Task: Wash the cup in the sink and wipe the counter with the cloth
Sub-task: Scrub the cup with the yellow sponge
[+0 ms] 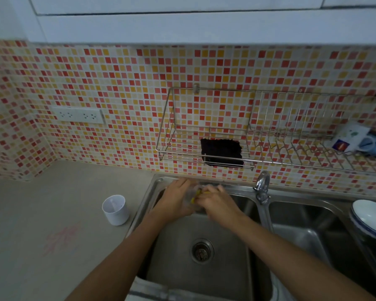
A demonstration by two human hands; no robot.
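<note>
Both my hands are together over the back of the left sink basin [182,257]. My left hand [174,200] grips what looks like a clear cup [190,193], blurred and mostly hidden. My right hand [218,204] presses a yellow sponge [196,196] against it. A white cup [115,210] stands upright on the grey counter [52,203], just left of the sink. A black cloth [221,152] lies in the wire wall rack [167,135] above the sink.
The faucet [262,185] stands between the two basins, right of my hands. Pink marks [61,237] stain the counter. White and blue bowls [369,218] sit at the right basin's edge. A mug [352,137] lies on the rack's right part. A wall socket [78,115] is at left.
</note>
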